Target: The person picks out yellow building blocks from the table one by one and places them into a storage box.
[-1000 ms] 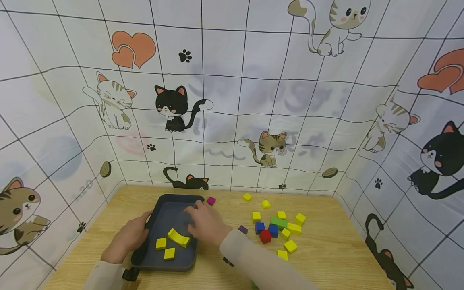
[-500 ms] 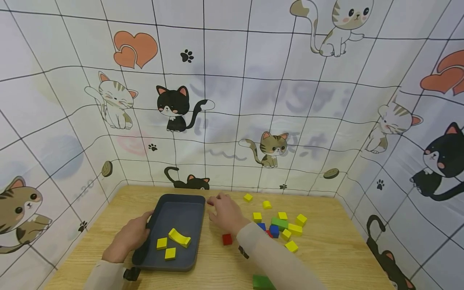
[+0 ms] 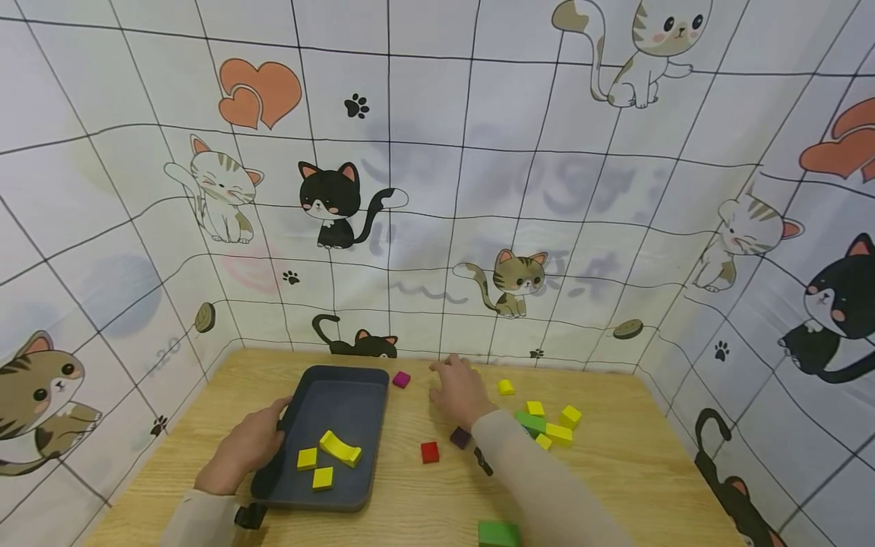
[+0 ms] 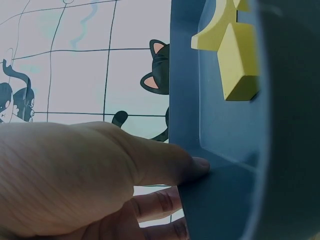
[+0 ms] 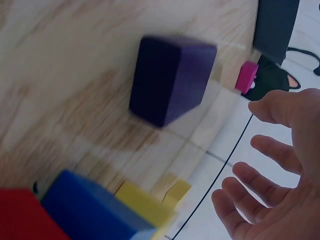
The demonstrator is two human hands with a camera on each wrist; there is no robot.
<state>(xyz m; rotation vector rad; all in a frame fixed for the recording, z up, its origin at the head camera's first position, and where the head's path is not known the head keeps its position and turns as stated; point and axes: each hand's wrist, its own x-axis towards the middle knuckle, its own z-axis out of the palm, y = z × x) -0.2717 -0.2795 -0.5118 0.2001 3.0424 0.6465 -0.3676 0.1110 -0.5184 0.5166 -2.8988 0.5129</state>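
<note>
While pinching the grey tray (image 3: 342,406) by its side with the left hand (image 3: 247,444), had three yellow blocks (image 3: 339,448) in it, just right of that hand. Held the right hand (image 3: 459,391) over the table (image 3: 581,494), with fingers loosely bent, apart and grasping nothing. Had a pink block (image 3: 401,380) left of them, a purple block (image 3: 459,438) on the near side, a green block (image 3: 531,422) rightward.

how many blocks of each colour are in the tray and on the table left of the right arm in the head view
yellow: 3, one curved block and two square-faced blocks, all in the tray
magenta block: 1
red block: 1
purple block: 1
green block: 1, at the picture's bottom edge
total: 7
</note>
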